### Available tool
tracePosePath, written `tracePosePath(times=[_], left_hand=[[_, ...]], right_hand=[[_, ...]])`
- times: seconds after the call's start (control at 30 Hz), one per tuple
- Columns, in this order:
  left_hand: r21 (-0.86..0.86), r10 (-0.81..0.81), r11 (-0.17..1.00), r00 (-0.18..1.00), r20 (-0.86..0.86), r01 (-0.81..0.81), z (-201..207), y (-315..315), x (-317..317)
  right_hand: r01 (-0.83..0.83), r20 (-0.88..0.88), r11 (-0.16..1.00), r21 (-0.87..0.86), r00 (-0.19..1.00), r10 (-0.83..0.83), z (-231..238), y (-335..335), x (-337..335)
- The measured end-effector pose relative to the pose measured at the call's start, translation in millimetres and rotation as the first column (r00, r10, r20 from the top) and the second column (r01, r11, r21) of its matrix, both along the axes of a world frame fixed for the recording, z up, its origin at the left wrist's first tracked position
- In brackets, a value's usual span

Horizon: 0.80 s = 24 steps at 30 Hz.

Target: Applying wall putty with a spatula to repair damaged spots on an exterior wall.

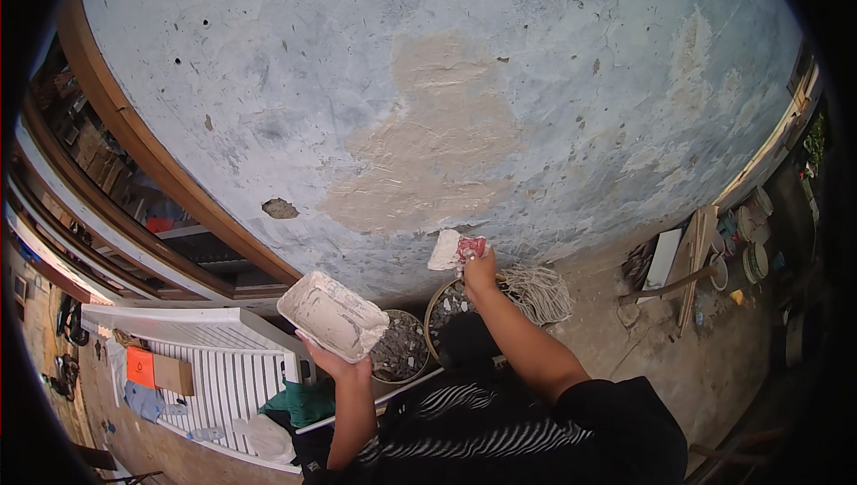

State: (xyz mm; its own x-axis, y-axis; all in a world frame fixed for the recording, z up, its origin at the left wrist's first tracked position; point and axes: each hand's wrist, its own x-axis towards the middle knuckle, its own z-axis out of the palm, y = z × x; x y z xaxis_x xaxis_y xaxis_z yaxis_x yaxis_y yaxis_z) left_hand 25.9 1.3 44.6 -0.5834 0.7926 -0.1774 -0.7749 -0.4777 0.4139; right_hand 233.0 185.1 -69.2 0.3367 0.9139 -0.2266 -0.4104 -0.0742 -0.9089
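Observation:
My left hand (336, 360) grips a rectangular tray (323, 314) from below; its inside is coated with pale putty. In my right hand (481, 273) is a putty knife (444, 250) with a red, smeared handle. Its blade is covered in whitish putty and sits low in front of the wall; whether it touches the wall I cannot tell. Above it, a beige filled patch (428, 155) spreads over the worn blue-grey wall (295, 57). A small hole (280, 208) shows left of the patch.
Two round pots of rubble, one a dark-filled pot (399, 347), stand below my hands beside a stringy pale bundle (537, 295). A white slatted bench (223, 329) holds boxes and cloths at left. Boards (696, 257) and stacked buckets (754, 226) lean at right. Wooden window frames (161, 168) border the wall.

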Motion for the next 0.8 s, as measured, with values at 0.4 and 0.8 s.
tracePosePath(times=[0.4,0.8], left_hand=[[-0.021,0.004,1.000,1.000,-0.005,-0.004,-4.8,-8.0,-0.7],[-0.015,-0.008,1.000,1.000,-0.005,0.008,-1.0,-2.4,7.4]], right_hand=[[-0.105,-0.263,0.994,0.014,0.959,0.105,18.8,-26.4,13.3],[-0.017,-0.210,1.000,-0.016,0.978,0.013,6.4,-14.7,23.2]])
